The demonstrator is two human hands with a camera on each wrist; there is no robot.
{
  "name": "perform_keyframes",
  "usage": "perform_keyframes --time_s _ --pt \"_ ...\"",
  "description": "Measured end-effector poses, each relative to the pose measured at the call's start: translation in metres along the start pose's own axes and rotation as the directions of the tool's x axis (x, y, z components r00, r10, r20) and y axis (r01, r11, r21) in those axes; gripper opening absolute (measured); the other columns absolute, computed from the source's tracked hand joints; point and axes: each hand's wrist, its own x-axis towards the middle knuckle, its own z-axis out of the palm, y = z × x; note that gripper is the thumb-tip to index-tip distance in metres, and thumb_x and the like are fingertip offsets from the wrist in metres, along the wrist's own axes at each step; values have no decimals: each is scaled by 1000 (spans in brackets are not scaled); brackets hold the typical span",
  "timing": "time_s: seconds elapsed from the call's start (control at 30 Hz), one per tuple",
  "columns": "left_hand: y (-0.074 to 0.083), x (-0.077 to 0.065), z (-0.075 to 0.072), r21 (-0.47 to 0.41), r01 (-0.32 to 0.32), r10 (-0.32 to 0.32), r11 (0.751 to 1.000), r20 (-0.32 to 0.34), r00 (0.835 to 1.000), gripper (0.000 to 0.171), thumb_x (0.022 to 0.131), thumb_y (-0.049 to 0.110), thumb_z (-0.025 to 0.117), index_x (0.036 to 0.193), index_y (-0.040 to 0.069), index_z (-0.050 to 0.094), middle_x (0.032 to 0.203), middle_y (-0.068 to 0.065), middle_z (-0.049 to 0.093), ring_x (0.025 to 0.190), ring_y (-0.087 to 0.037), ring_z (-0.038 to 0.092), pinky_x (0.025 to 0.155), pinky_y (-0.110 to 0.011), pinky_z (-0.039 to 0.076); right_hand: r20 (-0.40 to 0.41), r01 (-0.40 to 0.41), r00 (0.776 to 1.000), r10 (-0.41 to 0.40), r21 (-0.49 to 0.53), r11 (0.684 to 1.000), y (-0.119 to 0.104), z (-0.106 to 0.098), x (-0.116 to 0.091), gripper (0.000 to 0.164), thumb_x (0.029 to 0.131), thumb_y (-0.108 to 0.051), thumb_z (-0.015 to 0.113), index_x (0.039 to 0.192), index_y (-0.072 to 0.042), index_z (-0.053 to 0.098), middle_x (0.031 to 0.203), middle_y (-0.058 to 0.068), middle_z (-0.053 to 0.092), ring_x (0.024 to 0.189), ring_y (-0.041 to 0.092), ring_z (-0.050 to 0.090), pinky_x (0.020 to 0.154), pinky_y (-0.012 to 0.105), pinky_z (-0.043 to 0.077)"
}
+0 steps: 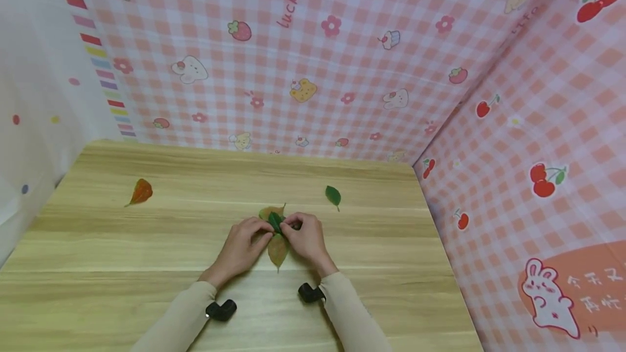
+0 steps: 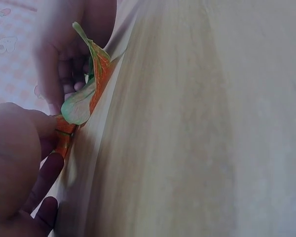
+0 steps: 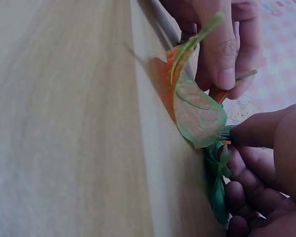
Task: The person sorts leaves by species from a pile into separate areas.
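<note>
Leaves lie in a cluster on the wooden table between the two hands. A dark green leaf [image 1: 275, 222] sits over a yellowish-brown leaf [image 1: 268, 212], and a brownish-green leaf [image 1: 277, 251] with curled edges points toward the person. My left hand [image 1: 243, 246] comes from the left and pinches an orange leaf [image 2: 63, 143] between thumb and finger. From the right, my right hand [image 1: 306, 238] pinches a green leaf [image 3: 216, 187] at its upper end. The fingers partly hide where the leaves overlap.
A red-orange leaf [image 1: 142, 192] lies at the far left of the table [image 1: 391, 265], a single small green leaf [image 1: 333, 195] behind and right of the hands. Pink checked cloth [image 1: 274, 69] stands at the back and right, white cloth [image 1: 34, 96] at the left.
</note>
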Motion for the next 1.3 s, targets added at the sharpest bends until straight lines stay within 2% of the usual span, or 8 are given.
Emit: perform_keyframes --time_s 0.2,0.33,0.6,0.8,0.9,1.07,1.13,1.3 --pt "1 -1 -4 -1 1 -1 1000 14 1000 11 101 2 83 110 9 83 108 -3 83 104 -24 79 95 -50 62 34 -59 998 58 18 998 16 5 8 8 100 -27 86 93 -23 85 85 -13 77 78 3 70 76 23 58" --pt "2 -1 -7 -1 13 -13 1000 27 1000 12 102 2 82 111 10 83 110 -3 83 107 -25 79 98 -52 62 28 -37 999 37 18 999 13 2 6 9 100 -27 87 94 -22 85 84 -10 78 78 6 71 75 24 58" --pt "4 -2 -15 2 -1 0 1000 45 999 13 102 2 81 112 11 84 109 -1 83 106 -24 79 96 -50 62 26 -68 997 67 40 997 13 3 6 9 101 -28 86 93 -23 85 84 -11 78 76 2 69 73 21 57" --pt "5 -2 -22 5 -7 6 1000 78 997 14 102 1 81 113 9 84 110 -2 83 108 -23 80 99 -50 64 -8 0 1000 0 29 1000 3 -1 1 12 101 -26 85 93 -17 84 83 -6 78 76 6 69 71 24 56" --pt "5 -3 -27 0 8 -7 1000 92 996 15 102 1 81 114 9 84 112 -3 84 110 -23 80 101 -50 64 -6 -19 1000 20 52 998 -2 -3 1 11 100 -26 85 92 -18 84 81 -9 77 75 3 67 69 22 55" --pt "3 -5 -36 -28 10 -7 1000 87 996 15 104 2 79 115 10 83 115 -3 85 113 -25 81 103 -50 64 1 -31 1000 31 74 997 -25 -12 -7 10 100 -20 83 93 -12 84 83 -2 78 76 7 68 72 24 55" --pt "0 -7 -39 -42 4 -1 999 78 997 15 104 4 79 116 11 84 116 -2 85 113 -23 80 104 -43 64 3 -38 999 38 71 997 -28 -14 -8 10 101 -19 82 93 -12 84 83 -1 79 76 8 68 73 24 56" --pt "-13 -13 -43 -97 -42 46 994 33 998 14 104 7 80 116 13 84 115 -1 85 111 -10 78 100 -17 57 -18 21 1000 -20 51 999 -14 -7 -6 12 102 -22 81 93 -15 84 82 -5 77 75 8 68 70 23 54"
